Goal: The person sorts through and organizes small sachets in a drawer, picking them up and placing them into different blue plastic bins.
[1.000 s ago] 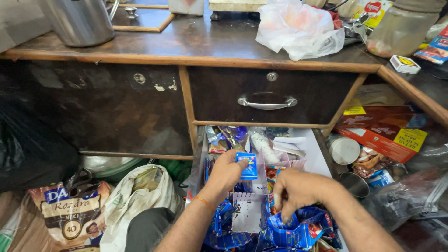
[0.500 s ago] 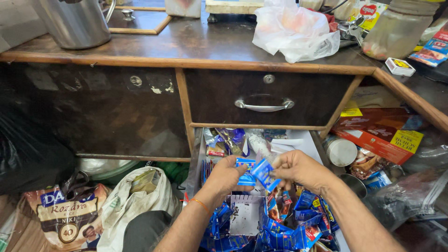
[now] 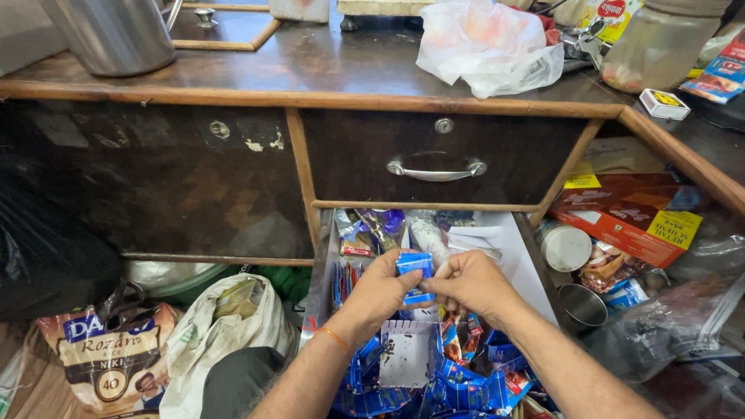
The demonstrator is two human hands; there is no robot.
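My left hand (image 3: 380, 293) and my right hand (image 3: 468, 282) meet over an open lower drawer (image 3: 534, 264) and together pinch a small stack of blue sachets (image 3: 416, 273) between their fingertips. An orange band circles my left wrist. Below the hands the drawer is heaped with several blue and red sachets (image 3: 466, 380) and a torn white paper piece (image 3: 405, 353). At the back of the drawer lie purple and silver packets (image 3: 380, 227) and white paper.
A closed dark drawer with a metal handle (image 3: 436, 169) sits above. On the wooden counter stand a steel pot (image 3: 112, 35), a white plastic bag (image 3: 489, 46) and a jar (image 3: 660, 43). Printed sacks (image 3: 109, 357) lie at lower left; a red box (image 3: 628, 217) and steel cups (image 3: 582, 306) at right.
My right hand has risen from the sachet heap and joined my left hand. Both now hold the blue sachets, lifted slightly above the drawer.
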